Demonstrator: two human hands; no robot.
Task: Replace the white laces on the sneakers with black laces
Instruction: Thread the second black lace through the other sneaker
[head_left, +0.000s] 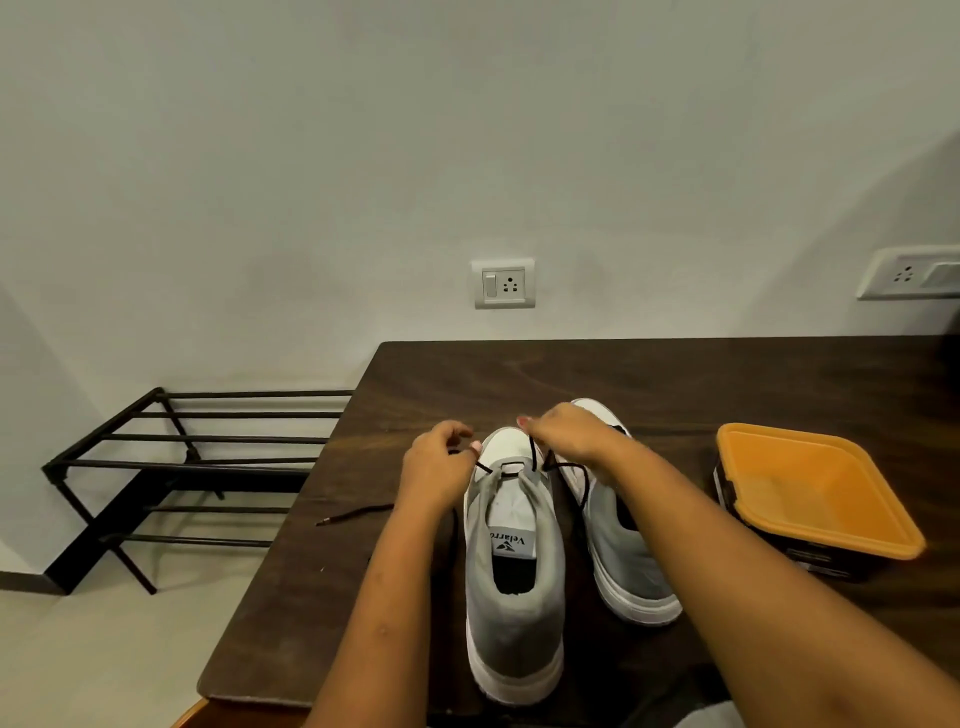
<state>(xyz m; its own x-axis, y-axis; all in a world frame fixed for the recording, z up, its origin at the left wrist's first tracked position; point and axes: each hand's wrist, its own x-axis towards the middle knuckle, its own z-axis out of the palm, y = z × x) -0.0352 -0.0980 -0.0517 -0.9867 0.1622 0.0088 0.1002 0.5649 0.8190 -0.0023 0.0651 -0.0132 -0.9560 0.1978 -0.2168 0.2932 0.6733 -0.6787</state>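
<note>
Right forearm (753, 571): it enters from the lower right corner and passes over the second sneaker.
Left forearm (384, 597): it rises from the bottom edge, just left of the near sneaker.
Near sneaker (514, 587): grey with a white sole, at lower centre, standing on the table with its heel toward me.
Second sneaker (631, 566): same colours, just right of the first, partly hidden by the arm.
Black lace (511, 464): it crosses the eyelets nearest the toe of the near sneaker, and I see one part going to each hand.
Left hand (441, 462): fingers curled, pinching the lace at the left side of the toe.
Right hand (566, 434): above the toe, fingertips pinching the lace and holding it upward.
Loose lace end (358, 514): it lies on the table left of the left wrist; I cannot tell if it is the same lace.
Table (675, 374): dark wood, filling the right half.
Orange container (815, 493): at right, well apart from the sneakers.
Shoe rack (197, 457): black metal, at middle left, beside the table.
Wall socket (504, 283): on the wall above the table.
</note>
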